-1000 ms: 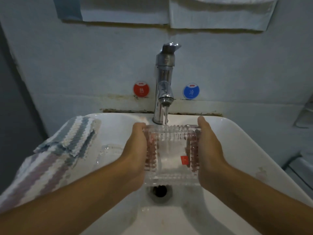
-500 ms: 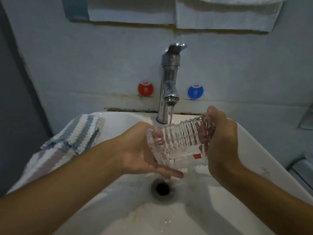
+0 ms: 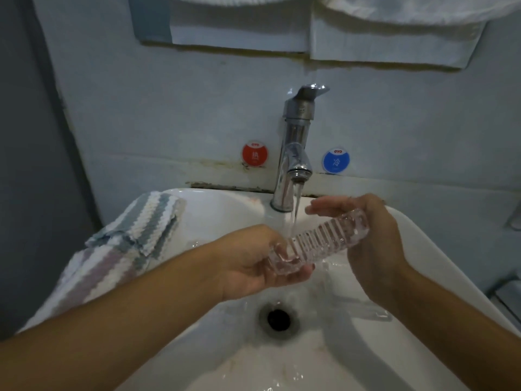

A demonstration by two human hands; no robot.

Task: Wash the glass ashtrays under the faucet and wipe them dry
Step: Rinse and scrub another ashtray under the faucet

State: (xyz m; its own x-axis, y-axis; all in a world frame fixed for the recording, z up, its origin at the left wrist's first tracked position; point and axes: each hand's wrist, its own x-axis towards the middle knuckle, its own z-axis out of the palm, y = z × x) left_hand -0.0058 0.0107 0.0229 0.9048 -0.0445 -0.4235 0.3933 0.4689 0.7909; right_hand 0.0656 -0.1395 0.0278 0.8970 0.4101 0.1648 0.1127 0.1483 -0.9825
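Note:
A ribbed clear glass ashtray [image 3: 318, 240] is held on edge over the white sink [image 3: 428, 266], tilted up to the right. The chrome faucet [image 3: 293, 153] runs, and its stream lands on the ashtray's lower left part. My left hand [image 3: 253, 263] cups the low end from underneath. My right hand [image 3: 366, 230] grips the high end, fingers stretched behind the glass toward the stream. A striped cloth [image 3: 118, 249] lies over the sink's left rim.
The drain [image 3: 278, 319] sits below the hands, with water pooling in the basin. Red [image 3: 254, 157] and blue [image 3: 336, 161] round stickers flank the faucet on the wall. White towels [image 3: 394, 12] hang above. A dark fixture shows at the far right edge.
The ashtray went from lying flat between both hands to standing on edge, tilted under the stream. My left hand slid beneath its low end and my right hand rose with the high end.

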